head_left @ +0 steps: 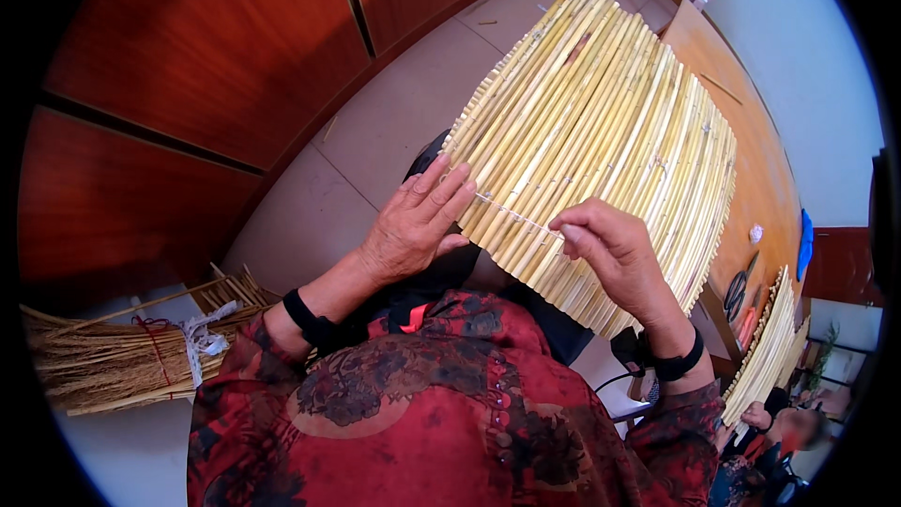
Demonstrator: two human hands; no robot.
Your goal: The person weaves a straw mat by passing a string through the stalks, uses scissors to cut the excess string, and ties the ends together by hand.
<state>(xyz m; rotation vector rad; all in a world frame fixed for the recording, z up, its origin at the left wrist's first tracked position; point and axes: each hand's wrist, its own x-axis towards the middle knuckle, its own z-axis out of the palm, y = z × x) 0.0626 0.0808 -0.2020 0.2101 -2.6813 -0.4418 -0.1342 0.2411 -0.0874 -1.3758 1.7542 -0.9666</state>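
Note:
A mat of pale yellow reed stalks (591, 122), laid side by side and bound with thread, slopes from my lap to the table. My left hand (422, 216) rests at its left near edge with fingers stretched out; the thumb sits apart, lower down. Across the near part of the stalks runs a thin white string (511, 214). My right hand (610, 249) is closed over the mat, thumb and forefinger pinched at the right end of this string. The other fingers curl into the palm.
The wooden table (765, 164) holds black-handled scissors (735, 296) and a small white ball (755, 234). A bundle of dry stalks (122, 347) lies at the left, below reddish cabinets (216, 38). Another person (765, 427) is at the lower right beside a second mat (758, 347).

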